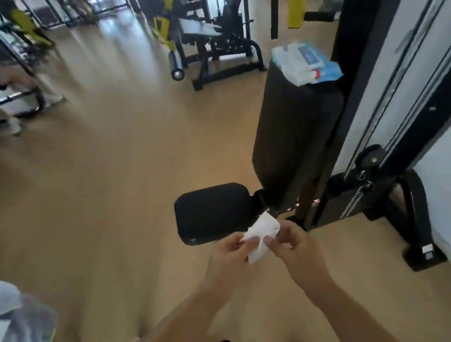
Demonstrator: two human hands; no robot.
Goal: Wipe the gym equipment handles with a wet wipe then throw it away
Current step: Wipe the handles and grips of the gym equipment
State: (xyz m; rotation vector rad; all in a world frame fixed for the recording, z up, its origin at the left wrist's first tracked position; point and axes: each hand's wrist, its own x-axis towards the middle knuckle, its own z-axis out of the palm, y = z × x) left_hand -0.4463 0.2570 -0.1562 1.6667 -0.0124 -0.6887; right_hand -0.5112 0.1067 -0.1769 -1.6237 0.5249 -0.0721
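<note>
Grip: wet wipe [260, 235] pinched between left hand [225, 251] and right hand [291, 240], lower centre of frame, before black seat pad [212, 211]. Judged light, limp, damp (easily torn); best held by its edges.

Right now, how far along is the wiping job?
Early, it seems. A wipe is out of the pack, which lies on the black pad. Both hands, left hand and right hand, pinch the wipe and seem to be unfolding it. It touches no equipment yet. Wiping the handles and binning the wipe appear left; no bin is clearly visible.
</note>
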